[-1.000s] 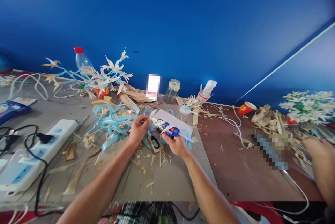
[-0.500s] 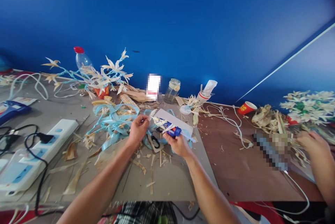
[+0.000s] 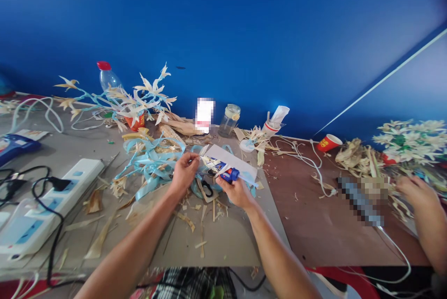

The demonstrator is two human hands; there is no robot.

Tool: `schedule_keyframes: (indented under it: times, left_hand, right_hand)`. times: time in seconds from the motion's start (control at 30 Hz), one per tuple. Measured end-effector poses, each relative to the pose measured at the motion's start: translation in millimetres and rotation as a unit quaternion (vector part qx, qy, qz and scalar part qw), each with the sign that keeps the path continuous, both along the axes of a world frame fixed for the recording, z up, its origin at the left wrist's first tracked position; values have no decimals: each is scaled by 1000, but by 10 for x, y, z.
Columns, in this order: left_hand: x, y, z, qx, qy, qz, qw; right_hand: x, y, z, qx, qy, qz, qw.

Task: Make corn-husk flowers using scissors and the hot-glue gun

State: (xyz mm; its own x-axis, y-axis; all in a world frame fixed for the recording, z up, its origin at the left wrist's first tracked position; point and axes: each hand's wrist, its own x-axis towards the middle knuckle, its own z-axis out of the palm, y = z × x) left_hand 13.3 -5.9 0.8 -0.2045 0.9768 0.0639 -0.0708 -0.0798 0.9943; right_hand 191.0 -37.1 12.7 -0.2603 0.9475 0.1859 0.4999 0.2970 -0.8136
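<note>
My left hand (image 3: pixel 185 171) is closed in a pinch on a small pale corn-husk petal (image 3: pixel 204 151); its fingertips partly cover it. My right hand (image 3: pixel 238 192) is wrapped around a blue hot glue gun (image 3: pixel 228 174), with a translucent glue stick (image 3: pixel 248 179) jutting from its back end. Pale husk strips lie about the gun's front, which points left toward the pinched petal. Whether nozzle and petal touch is too small to tell. A white sheet (image 3: pixel 226 153) lies behind the gun. Just below, black-handled scissors (image 3: pixel 207 189) lie on the table.
Blue ribbon (image 3: pixel 150 168) is heaped at left, near a power strip (image 3: pixel 66 201) with black cables. Husk flowers (image 3: pixel 134 98), a glass jar (image 3: pixel 230 119) and a red cup (image 3: pixel 328 143) stand toward the wall. Another person's hand (image 3: pixel 417 192) is at far right, near husks.
My right hand and the glue gun have shifted slightly left, toward the left hand. The left hand keeps its pinch in nearly the same place.
</note>
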Motion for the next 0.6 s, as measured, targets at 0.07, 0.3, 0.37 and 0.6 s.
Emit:
schedule_keyframes:
  times: [0.07, 0.3, 0.37, 0.6]
  left_hand:
    - [0, -4, 5, -1, -4, -1, 1000]
    - [5, -12, 11, 4, -1, -5, 1000]
    - [2, -7, 2, 5, -7, -4, 1000]
    - [-4, -8, 7, -12, -64, -15, 998]
  right_hand:
    - [-4, -2, 15, 3, 6, -2, 1000]
    - [1, -15, 45, -20, 16, 0, 1000]
    - [25, -6, 11, -31, 37, -8, 999]
    - [183, 82, -66, 35, 44, -116, 992]
